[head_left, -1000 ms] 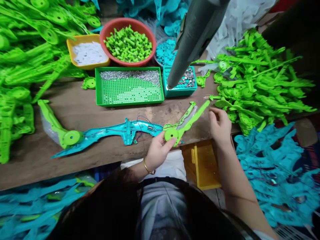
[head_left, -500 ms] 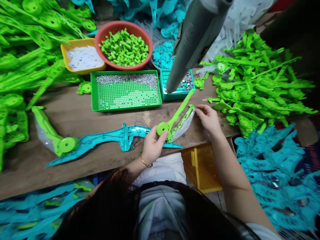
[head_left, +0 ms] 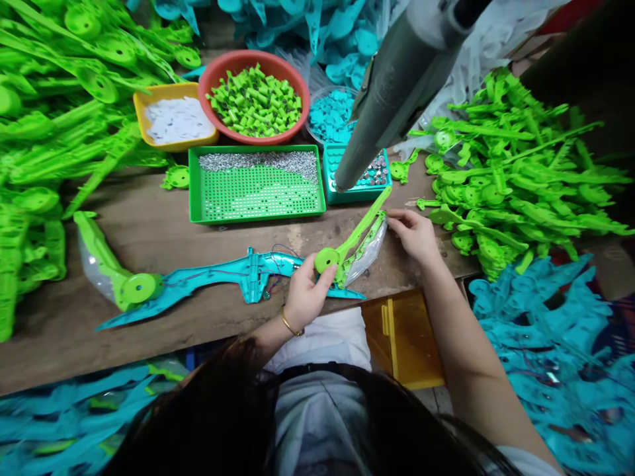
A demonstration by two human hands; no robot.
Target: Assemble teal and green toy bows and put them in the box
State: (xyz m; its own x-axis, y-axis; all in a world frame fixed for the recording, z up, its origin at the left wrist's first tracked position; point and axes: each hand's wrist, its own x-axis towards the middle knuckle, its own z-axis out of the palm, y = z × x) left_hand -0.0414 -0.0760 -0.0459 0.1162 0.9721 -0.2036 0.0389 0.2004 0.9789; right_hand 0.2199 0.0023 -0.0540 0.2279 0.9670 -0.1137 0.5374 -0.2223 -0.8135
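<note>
Fingers of the left hand [head_left: 306, 295], in the head view, are clamped on the round end of a green arm [head_left: 362, 224], at the right end of a long blue frame [head_left: 213, 275] lying on a wooden bench [head_left: 44, 354]. Right-hand [head_left: 413, 234] fingertips pinch the tip of a clear curved piece [head_left: 370, 252] beside the arm. Seating that piece appears to be the step in hand; the next move probably calls for lining up both edges.

The frame [head_left: 254, 276] is turquoise, the held cover [head_left: 348, 243] lime green.
</note>
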